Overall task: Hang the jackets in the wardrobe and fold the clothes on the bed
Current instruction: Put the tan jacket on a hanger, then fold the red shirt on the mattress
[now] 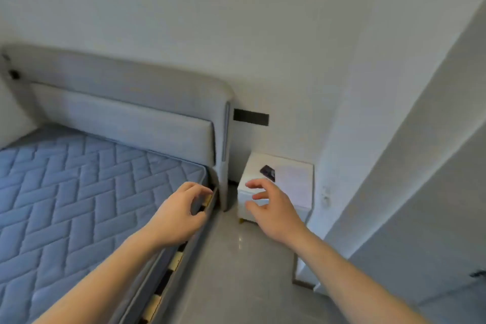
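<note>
While both bare arms reach forward at center frame, the left hand hovers loosely curled and empty over the bed's blue quilted mattress edge; the right hand, fingers spread, holds nothing before a glossy white nightstand bearing a dark flat object.

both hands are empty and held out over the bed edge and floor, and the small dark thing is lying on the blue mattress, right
Not quite. The left hand and right hand are indeed empty and held out, but the small dark thing lies on top of the white nightstand beside the bed, not on the blue mattress. The head view shows this.
</note>
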A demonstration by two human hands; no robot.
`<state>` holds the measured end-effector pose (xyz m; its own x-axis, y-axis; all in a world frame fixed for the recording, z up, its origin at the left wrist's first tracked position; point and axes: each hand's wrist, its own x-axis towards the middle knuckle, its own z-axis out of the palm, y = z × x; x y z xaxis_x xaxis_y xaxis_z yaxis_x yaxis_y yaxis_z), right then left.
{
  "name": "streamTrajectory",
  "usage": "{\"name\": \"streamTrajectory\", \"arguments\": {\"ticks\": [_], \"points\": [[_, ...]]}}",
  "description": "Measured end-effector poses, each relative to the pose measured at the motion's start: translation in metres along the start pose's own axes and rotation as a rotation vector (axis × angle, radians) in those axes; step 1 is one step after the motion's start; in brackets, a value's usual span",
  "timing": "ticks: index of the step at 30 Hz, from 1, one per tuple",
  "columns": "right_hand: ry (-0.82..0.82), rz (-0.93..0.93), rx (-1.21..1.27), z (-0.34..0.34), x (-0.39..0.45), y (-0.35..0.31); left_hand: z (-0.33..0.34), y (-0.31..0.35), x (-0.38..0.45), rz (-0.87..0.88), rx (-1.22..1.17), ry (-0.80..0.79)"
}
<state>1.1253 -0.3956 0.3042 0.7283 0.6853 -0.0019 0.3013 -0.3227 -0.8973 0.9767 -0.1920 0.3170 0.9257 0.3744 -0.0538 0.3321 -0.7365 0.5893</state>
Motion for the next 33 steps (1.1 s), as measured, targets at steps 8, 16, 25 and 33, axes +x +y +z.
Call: {"name": "streamTrajectory", "arguments": {"ticks": [8, 16, 25, 33], "points": [[-0.654, -0.277, -0.081, 0.184, 0.026, -0.072, -0.042, -0.106, -0.210, -0.613, -0.063, 0.358], [-1.090, -0.537, -0.137, 0.335, -0.071, -0.158, -0.042, -0.122, -0.435, -0.992, -0.074, 0.700], [-1.218, -0.679, -0.127, 0.446, -0.186, -0.238, -0.069, -0.145, -0.601, -1.102, -0.068, 0.863], [-1.253, -0.650, -0.118, 0.528, -0.264, -0.270, -0.097, -0.186, -0.700, -1.139, -0.057, 0.855]]}}
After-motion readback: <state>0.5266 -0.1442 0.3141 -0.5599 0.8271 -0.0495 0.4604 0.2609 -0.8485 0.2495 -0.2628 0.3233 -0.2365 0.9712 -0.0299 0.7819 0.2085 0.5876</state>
